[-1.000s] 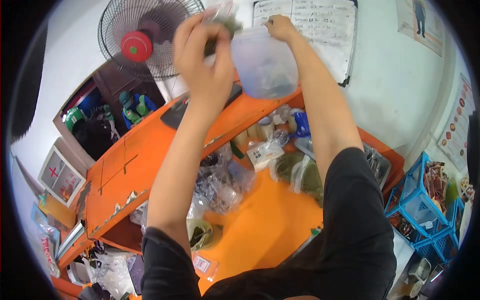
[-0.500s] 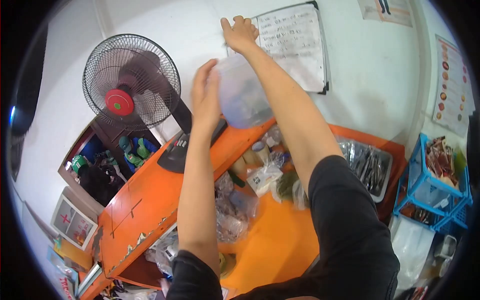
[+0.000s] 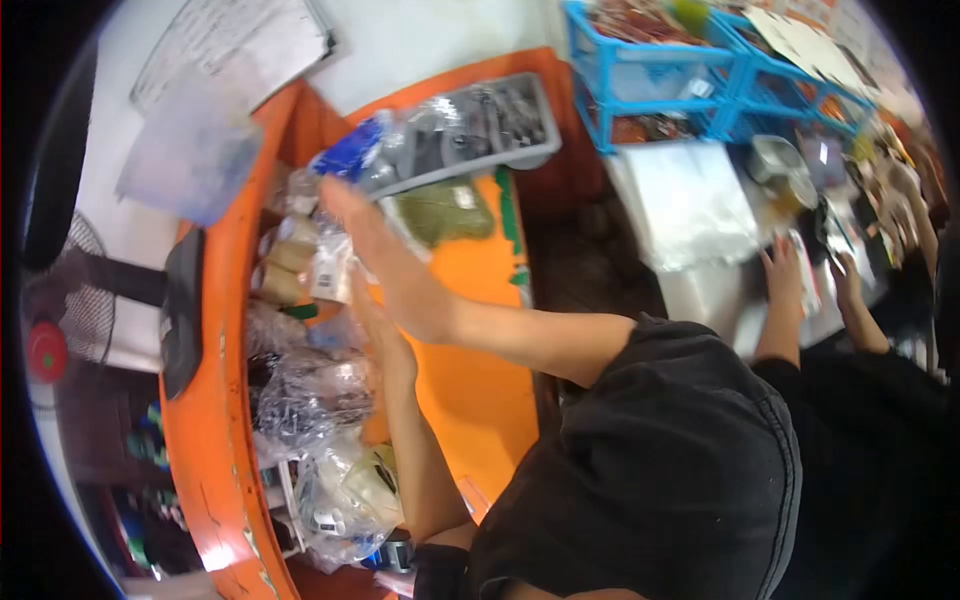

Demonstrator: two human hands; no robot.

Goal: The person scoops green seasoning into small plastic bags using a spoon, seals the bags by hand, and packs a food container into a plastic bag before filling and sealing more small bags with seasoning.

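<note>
My right hand [image 3: 348,205] reaches across to the near-left end of a grey tray [image 3: 470,135] of wrapped black items, beside a blue packet [image 3: 350,148]. It is smeared by motion, and its grip cannot be made out. Just below it is my left hand [image 3: 366,300], blurred, by the clear plastic bags [image 3: 310,395] and a white-labelled packet [image 3: 331,265]; its fingers do not show clearly. A translucent plastic container [image 3: 190,155] stands on the orange upper ledge [image 3: 205,440], apart from both hands. A bag of green stuff [image 3: 440,212] lies on the orange worktop [image 3: 475,375].
At the right, a co-worker's hands [image 3: 787,275] are over a counter with a stack of clear plastic sheets [image 3: 690,205]. Blue baskets [image 3: 650,75] stand at the back. The fan [image 3: 75,320] is at the left, and a whiteboard [image 3: 225,45] hangs upper left.
The view has swung right. Both my hands have come away from the translucent container and down to the space under the ledge. A co-worker's hands have come into view.
</note>
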